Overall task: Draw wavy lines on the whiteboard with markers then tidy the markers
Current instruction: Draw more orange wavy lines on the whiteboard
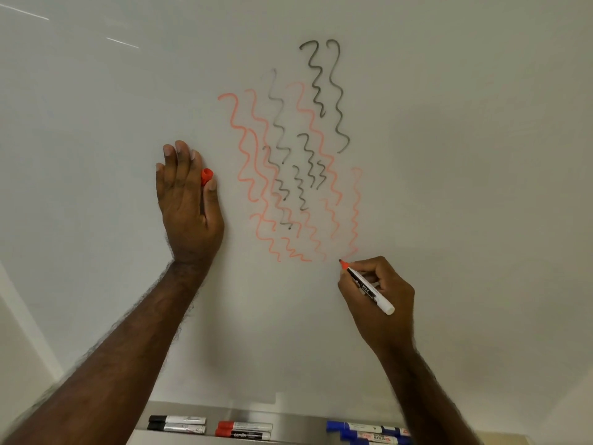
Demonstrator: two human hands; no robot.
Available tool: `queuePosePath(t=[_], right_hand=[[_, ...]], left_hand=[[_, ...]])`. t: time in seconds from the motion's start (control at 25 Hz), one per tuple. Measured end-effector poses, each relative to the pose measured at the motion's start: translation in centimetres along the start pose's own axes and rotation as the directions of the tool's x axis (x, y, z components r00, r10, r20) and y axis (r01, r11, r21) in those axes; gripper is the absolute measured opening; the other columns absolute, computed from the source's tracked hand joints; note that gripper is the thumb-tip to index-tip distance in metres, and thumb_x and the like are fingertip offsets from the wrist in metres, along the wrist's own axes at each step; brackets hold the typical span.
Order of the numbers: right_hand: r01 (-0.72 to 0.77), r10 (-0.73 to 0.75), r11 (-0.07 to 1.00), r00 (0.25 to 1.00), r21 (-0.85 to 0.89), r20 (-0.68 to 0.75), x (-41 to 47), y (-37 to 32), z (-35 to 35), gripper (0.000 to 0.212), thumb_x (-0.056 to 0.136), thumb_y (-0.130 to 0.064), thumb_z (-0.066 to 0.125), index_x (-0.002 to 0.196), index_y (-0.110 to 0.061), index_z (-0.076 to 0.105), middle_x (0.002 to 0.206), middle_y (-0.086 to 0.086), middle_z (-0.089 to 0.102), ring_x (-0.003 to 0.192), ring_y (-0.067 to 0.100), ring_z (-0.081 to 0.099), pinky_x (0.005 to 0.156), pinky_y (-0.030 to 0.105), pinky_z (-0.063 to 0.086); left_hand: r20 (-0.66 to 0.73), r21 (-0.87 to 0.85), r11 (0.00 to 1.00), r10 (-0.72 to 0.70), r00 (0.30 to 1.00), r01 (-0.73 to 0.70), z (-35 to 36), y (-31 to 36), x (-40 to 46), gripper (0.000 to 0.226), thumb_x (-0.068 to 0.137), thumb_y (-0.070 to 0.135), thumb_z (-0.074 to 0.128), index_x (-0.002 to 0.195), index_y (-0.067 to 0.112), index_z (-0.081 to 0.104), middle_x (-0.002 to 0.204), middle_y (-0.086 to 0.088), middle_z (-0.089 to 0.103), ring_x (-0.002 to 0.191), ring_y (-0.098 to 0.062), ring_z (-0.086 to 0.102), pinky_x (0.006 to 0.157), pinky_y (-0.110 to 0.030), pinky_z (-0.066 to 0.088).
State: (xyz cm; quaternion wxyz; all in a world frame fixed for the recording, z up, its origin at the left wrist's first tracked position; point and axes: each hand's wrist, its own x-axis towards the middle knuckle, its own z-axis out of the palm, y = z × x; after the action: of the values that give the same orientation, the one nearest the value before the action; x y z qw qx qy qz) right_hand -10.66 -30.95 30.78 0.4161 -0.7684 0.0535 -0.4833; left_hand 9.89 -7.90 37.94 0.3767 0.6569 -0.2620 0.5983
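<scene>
While my right hand (377,293) grips the red marker (367,286) at the foot of a wavy line low on the whiteboard (465,155), and my left hand (187,200), fingers flat, pinches its cap (206,177), I'd keep pressure light and even.

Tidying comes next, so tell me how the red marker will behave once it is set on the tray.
The red marker in the right hand looks round, so it may roll on the tray. It looks stiff and probably light. The cap sits in the left hand, so the bare tip could smear.
</scene>
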Motion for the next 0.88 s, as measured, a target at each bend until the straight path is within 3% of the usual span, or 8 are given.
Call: queuePosePath(t=[0.12, 0.2, 0.4, 0.48, 0.6, 0.76, 0.88], right_hand=[[-0.155, 0.144, 0.968, 0.987, 0.199, 0.067, -0.5, -0.4, -0.8, 0.015, 0.09, -0.01, 0.08, 0.092, -0.02, 0.07, 0.077, 0.0, 0.074, 0.064, 0.023, 0.07, 0.053, 0.033, 0.055], [-0.273, 0.233, 0.913, 0.959, 0.304, 0.161, -1.1, -0.1, -1.4, 0.012, 0.091, -0.015, 0.08, 0.094, -0.017, 0.069, 0.081, 0.008, 0.076, 0.065, 0.03, 0.072, 0.051, 0.034, 0.053], [-0.427, 0.285, 0.836, 0.874, 0.344, 0.392, -3.6, 1.2, -1.8, 0.021, 0.086, -0.021, 0.08, 0.099, -0.007, 0.071, 0.084, 0.016, 0.076, 0.069, 0.035, 0.072, 0.053, 0.041, 0.055], [-0.474, 0.288, 0.809, 0.835, 0.348, 0.469, -5.0, 1.9, -1.7, 0.017, 0.088, -0.017, 0.082, 0.1, -0.009, 0.073, 0.085, 0.018, 0.076, 0.073, 0.038, 0.072, 0.054, 0.045, 0.055], [-0.571, 0.336, 0.751, 0.763, 0.332, 0.552, -6.8, 2.6, -1.4, 0.018, 0.089, -0.025, 0.081, 0.101, -0.013, 0.076, 0.092, 0.017, 0.077, 0.076, 0.037, 0.073, 0.053, 0.042, 0.055], [-0.623, 0.379, 0.752, 0.676, 0.216, 0.633, -8.7, 3.7, -0.8, 0.027, 0.094, -0.039, 0.073, 0.104, -0.014, 0.074, 0.096, 0.007, 0.08, 0.08, 0.033, 0.075, 0.057, 0.043, 0.059], [-0.663, 0.407, 0.727, 0.627, 0.181, 0.664, -9.6, 4.1, -0.7, 0.033, 0.097, -0.043, 0.066, 0.103, -0.011, 0.073, 0.092, 0.007, 0.08, 0.079, 0.031, 0.075, 0.057, 0.04, 0.059]], left_hand=[[0.059, -0.113, 0.977, -0.176, 0.983, 0.182, -1.6, 2.8, -1.5, 0.044, 0.11, 0.009, 0.049, 0.152, -0.002, 0.044, 0.163, -0.017, 0.039, 0.156, -0.031, 0.029, 0.127, -0.055, 0.025], [0.122, -0.21, 0.923, -0.303, 0.945, 0.323, -3.4, 5.0, -3.9, 0.043, 0.11, 0.014, 0.052, 0.151, 0.005, 0.049, 0.157, -0.009, 0.05, 0.149, -0.022, 0.043, 0.122, -0.053, 0.037], [0.427, -0.315, 0.702, -0.497, 0.756, 0.639, -7.5, 10.0, -13.3, 0.04, 0.106, 0.017, 0.061, 0.145, 0.016, 0.059, 0.121, 0.001, 0.075, 0.107, -0.02, 0.075, 0.098, -0.045, 0.059], [0.521, -0.276, 0.657, -0.511, 0.683, 0.702, -8.6, 11.3, -16.2, 0.038, 0.105, 0.023, 0.06, 0.142, 0.025, 0.06, 0.108, 0.006, 0.074, 0.09, -0.02, 0.076, 0.085, -0.036, 0.062], [0.623, -0.216, 0.592, -0.529, 0.577, 0.776, -9.7, 12.7, -19.3, 0.035, 0.105, 0.02, 0.06, 0.137, 0.033, 0.063, 0.104, 0.007, 0.065, 0.087, -0.026, 0.072, 0.073, -0.029, 0.061], [0.7, -0.07, 0.534, -0.575, 0.422, 0.843, -10.4, 13.2, -22.4, 0.035, 0.105, 0.035, 0.059, 0.139, 0.044, 0.059, 0.11, 0.012, 0.058, 0.095, -0.022, 0.068, 0.08, -0.023, 0.059], [0.739, -0.031, 0.519, -0.563, 0.369, 0.854, -10.9, 13.7, -23.6, 0.034, 0.105, 0.041, 0.056, 0.139, 0.043, 0.058, 0.113, 0.012, 0.058, 0.095, -0.019, 0.069, 0.083, -0.024, 0.059]])
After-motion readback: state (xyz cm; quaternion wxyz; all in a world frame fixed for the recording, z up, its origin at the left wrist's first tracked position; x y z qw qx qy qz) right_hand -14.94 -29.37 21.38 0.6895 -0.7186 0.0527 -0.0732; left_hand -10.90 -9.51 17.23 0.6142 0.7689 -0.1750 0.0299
